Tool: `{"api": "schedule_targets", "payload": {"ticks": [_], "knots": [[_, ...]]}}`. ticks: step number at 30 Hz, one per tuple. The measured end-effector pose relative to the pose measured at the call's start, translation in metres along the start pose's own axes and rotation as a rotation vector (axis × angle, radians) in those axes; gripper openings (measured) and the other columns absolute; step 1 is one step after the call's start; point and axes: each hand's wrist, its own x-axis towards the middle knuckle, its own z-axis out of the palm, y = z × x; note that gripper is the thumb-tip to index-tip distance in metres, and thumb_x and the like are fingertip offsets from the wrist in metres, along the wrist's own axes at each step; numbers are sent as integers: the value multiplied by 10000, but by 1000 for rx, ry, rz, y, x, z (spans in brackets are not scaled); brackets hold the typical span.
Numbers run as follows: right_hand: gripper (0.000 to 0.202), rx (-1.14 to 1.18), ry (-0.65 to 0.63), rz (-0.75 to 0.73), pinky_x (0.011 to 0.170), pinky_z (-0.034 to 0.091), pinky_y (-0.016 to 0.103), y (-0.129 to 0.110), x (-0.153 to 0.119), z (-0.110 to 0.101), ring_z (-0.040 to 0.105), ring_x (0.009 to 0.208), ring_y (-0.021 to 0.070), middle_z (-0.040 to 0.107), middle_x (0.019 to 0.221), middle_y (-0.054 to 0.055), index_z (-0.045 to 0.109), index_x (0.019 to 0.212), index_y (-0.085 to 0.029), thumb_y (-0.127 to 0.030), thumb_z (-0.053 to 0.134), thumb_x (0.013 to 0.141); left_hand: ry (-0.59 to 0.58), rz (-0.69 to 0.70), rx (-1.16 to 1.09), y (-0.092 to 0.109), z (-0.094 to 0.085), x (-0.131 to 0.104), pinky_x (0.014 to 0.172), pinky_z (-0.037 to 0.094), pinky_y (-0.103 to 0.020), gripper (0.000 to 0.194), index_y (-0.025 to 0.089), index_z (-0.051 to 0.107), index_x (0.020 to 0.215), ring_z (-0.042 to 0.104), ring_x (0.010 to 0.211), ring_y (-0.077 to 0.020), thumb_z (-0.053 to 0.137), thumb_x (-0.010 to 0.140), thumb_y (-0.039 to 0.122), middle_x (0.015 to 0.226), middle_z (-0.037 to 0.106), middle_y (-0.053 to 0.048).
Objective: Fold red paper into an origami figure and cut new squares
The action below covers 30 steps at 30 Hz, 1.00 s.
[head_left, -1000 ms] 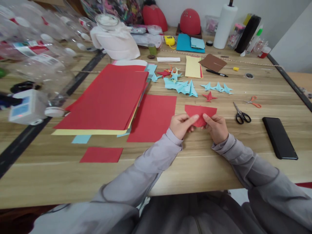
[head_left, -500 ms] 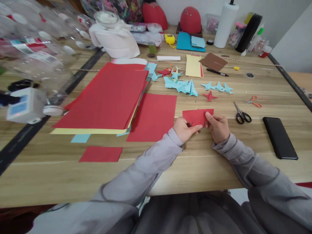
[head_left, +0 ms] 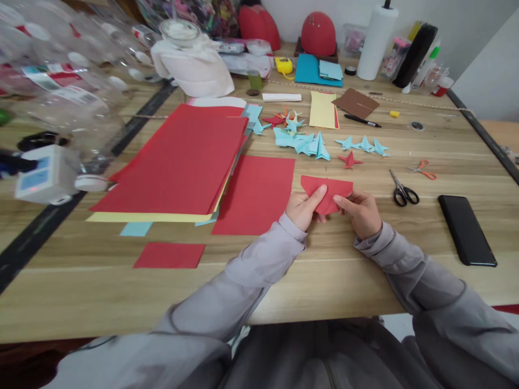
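Two hands (head_left: 300, 209) (head_left: 364, 215) hold red paper (head_left: 334, 188), the left thumb now higher.

a loose grey top (head_left: 312, 356), darker at the front, has a thin line down its middle. its long sleeves (head_left: 247, 270) look paler, faintly lilac, wrinkled, with gathered cuffs (head_left: 292, 233). the left hand (head_left: 300, 209) and right hand (head_left: 362, 213) are bare.

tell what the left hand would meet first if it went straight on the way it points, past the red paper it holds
Past the red paper, the left hand would probably meet the folded red figure first; depth is unclear in this one view, so it might pass above it.
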Motion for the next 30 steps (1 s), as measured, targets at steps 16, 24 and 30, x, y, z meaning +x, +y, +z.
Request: {"api": "schedule_targets", "payload": {"ticks": [16, 24, 30], "knots": [[304, 147, 234, -9, 405, 366, 230, 6, 6, 0, 453, 426, 78, 582, 519, -35, 642, 641, -174, -427, 804, 593, 207, 563, 369, -6, -4, -2, 609, 524, -290, 259, 189, 592, 970, 620, 745, -162, 620, 721, 254, 970, 611, -88], [295, 155, 139, 18, 414, 362, 214, 2, 4, -1, 464, 417, 67, 576, 493, -29, 623, 592, -168, -408, 790, 631, 136, 994, 827, -6, -8, -5, 794, 492, -393, 111, 199, 709, 818, 599, 873, -217, 600, 799, 205, 944, 673, -102], [342, 205, 171, 51, 428, 395, 205, -3, 5, -1, 525, 460, 81, 620, 550, -4, 655, 634, -171, -499, 754, 636, 321, 519, 201, -3, -7, 2, 583, 525, -283, 166, 173, 702, 756, 620, 582, -139, 687, 753, 338, 690, 681, -34]]}}
